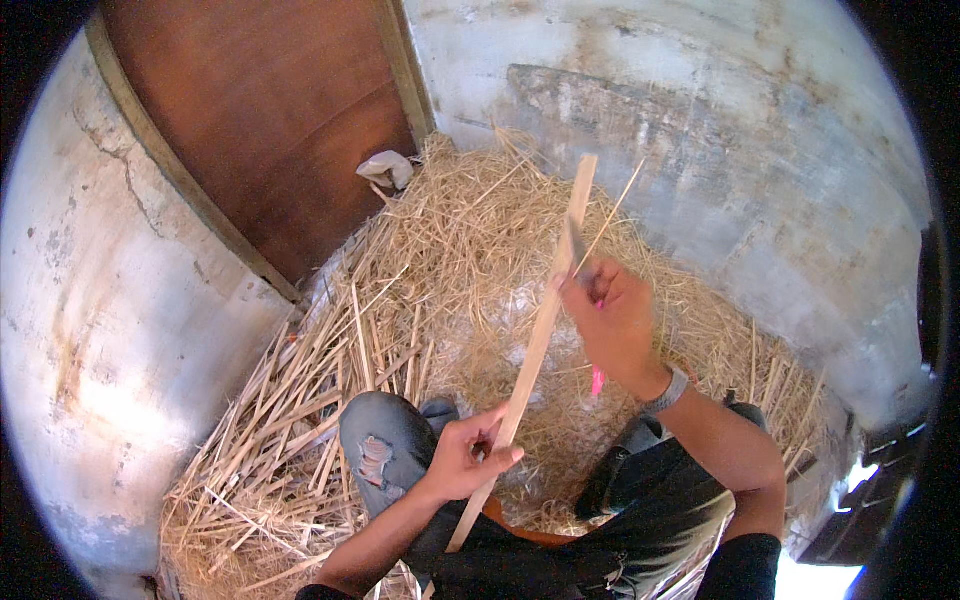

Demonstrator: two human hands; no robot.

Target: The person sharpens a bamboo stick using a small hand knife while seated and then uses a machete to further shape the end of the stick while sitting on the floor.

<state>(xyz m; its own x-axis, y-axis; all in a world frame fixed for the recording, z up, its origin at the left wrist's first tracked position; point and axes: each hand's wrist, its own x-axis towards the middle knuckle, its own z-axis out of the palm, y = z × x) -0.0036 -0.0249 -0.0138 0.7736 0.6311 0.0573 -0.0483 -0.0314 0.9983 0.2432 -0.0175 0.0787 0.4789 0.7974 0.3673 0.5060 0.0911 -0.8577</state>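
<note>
A long, flat, pale bamboo strip (537,352) slants from my lap up toward the wall. My left hand (470,455) is closed around its lower part, the thumb lying along one edge. My right hand (615,318) is closed on a knife (598,380), whose pink handle shows below the fist and between the fingers. Its greyish blade, blurred, lies against the strip's upper part. From beside the right fingers a thin sliver (620,203) points up to the right, apart from the strip at its tip.
Fine curled shavings (480,215) heap against the pale, stained wall (700,150). Several split strips (310,410) lie piled left of my knee. A brown door panel (260,120) stands at the back left, with a whitish crumpled bag (388,168) at its foot. My bent legs frame the work.
</note>
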